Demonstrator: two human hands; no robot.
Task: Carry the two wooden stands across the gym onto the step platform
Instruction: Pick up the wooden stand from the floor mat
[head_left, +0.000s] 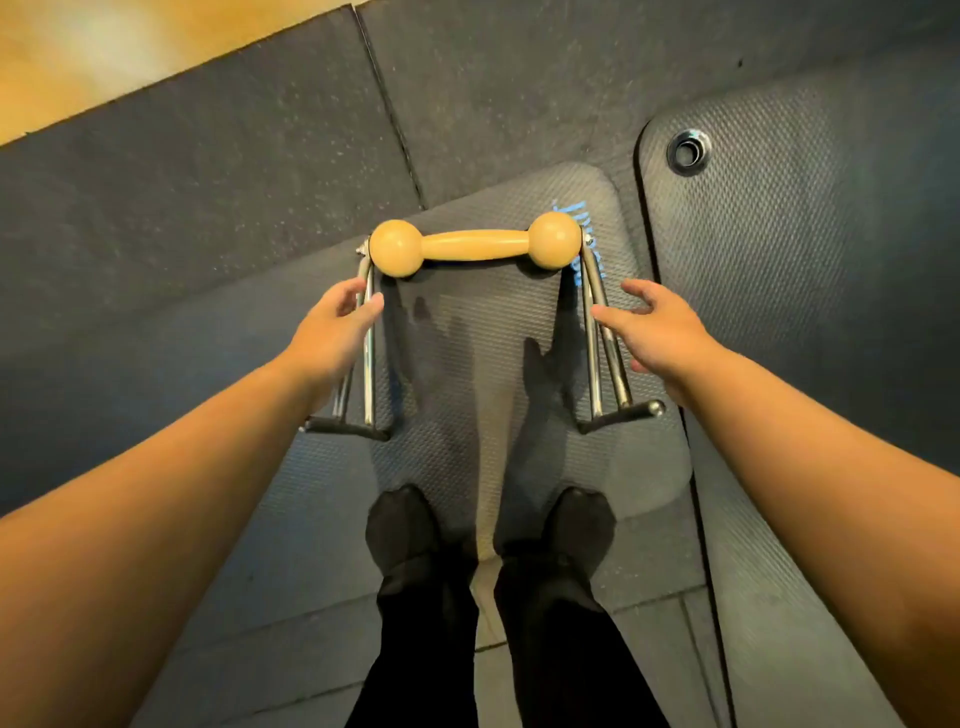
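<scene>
One wooden stand stands on a grey exercise mat (467, 364) just ahead of my feet. It has a pale wooden handle (475, 245) with a ball at each end, carried on chrome legs (370, 353) with black rubber feet. My left hand (332, 327) is at the left legs, with its thumb and fingers on either side of a chrome rod and not closed round it. By the right legs (602, 338), my right hand (660, 332) has its fingers spread and its thumb tip close to the rod. A second stand and the step platform are out of view.
A second dark mat (779, 260) with a metal eyelet (688, 149) lies to the right. Dark rubber floor tiles (208, 208) surround the mats, and wooden flooring (104, 52) begins at the far left. My feet in black socks (405, 530) stand on the mat's near edge.
</scene>
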